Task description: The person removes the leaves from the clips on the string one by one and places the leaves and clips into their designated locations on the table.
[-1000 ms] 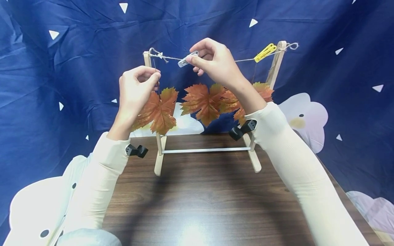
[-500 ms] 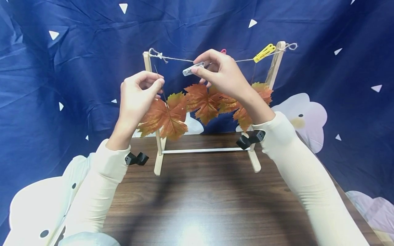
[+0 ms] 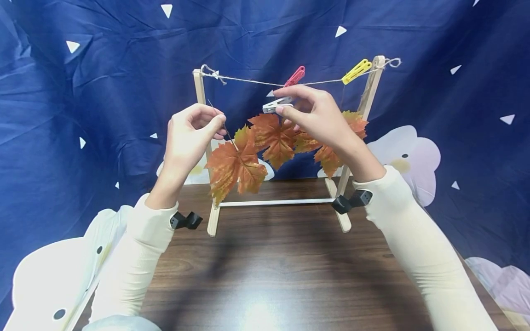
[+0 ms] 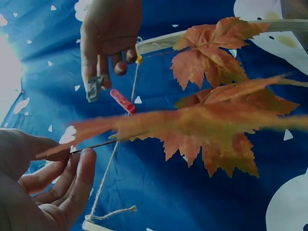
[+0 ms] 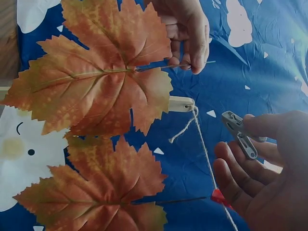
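My left hand pinches the thin stem of an orange maple leaf, which hangs tilted below the fingers. My right hand holds a grey-white clothespin between thumb and fingers, its tip toward the left; in the right wrist view the same clothespin is plain to see. Both hands are in front of and below the string. A red clothespin grips the string, with the stem of a second leaf running to it. Near the right post a yellow clothespin holds another leaf.
The string is tied between two wooden posts of a stand, joined low down by a white rod. The stand's feet rest on a brown wooden table. Behind hangs a blue cloth with white shapes.
Both hands have moved down and to the right, the left carrying its leaf, the right carrying the grey-white clothespin away from the string. The red clothespin has come into sight.
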`<state>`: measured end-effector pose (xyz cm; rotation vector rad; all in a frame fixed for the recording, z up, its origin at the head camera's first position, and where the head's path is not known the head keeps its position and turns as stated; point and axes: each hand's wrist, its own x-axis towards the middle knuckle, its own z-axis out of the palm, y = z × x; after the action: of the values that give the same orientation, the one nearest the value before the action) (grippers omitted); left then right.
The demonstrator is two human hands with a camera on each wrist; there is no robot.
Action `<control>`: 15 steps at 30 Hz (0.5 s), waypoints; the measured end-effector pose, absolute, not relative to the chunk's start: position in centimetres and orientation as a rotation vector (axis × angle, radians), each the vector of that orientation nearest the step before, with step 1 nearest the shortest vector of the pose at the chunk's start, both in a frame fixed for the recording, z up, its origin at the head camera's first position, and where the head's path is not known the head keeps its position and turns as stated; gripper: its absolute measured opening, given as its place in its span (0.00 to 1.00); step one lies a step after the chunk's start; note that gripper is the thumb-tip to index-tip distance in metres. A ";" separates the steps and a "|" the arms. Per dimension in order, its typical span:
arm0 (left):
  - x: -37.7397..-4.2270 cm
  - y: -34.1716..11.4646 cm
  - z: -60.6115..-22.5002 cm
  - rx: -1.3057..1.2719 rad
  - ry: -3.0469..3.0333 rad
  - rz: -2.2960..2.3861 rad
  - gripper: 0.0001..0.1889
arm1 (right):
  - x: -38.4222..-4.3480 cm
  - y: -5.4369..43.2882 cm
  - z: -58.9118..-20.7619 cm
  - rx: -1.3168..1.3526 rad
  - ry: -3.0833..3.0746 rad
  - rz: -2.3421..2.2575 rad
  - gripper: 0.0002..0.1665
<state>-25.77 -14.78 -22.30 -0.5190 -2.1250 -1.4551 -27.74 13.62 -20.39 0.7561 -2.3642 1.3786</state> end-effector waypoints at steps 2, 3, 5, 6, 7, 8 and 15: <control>-25.7 -14.8 -22.5 -0.536 -2.116 -1.483 0.10 | -27.6 14.0 -20.8 0.743 -2.378 1.367 0.21; -25.6 -14.8 -22.7 -0.544 -2.110 -1.499 0.10 | -27.6 14.2 -21.0 0.741 -2.381 1.363 0.21; -25.6 -14.7 -23.0 -0.563 -2.095 -1.529 0.10 | -27.5 14.6 -21.5 0.733 -2.386 1.343 0.20; -25.6 -14.7 -23.2 -0.573 -2.087 -1.545 0.09 | -27.5 14.8 -21.7 0.730 -2.387 1.331 0.20; -25.6 -14.7 -23.4 -0.577 -2.084 -1.559 0.09 | -27.4 15.0 -22.0 0.729 -2.387 1.328 0.20; -25.6 -14.7 -23.6 -0.584 -2.079 -1.574 0.08 | -27.4 15.2 -22.2 0.727 -2.386 1.325 0.20; -25.5 -14.3 -24.6 -0.626 -2.054 -1.666 0.09 | -26.8 16.5 -23.6 0.705 -2.420 1.300 0.18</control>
<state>-25.48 -14.35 -24.63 -0.6257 -2.0537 -1.6658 -26.77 16.49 -23.59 0.7048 -2.4198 1.3004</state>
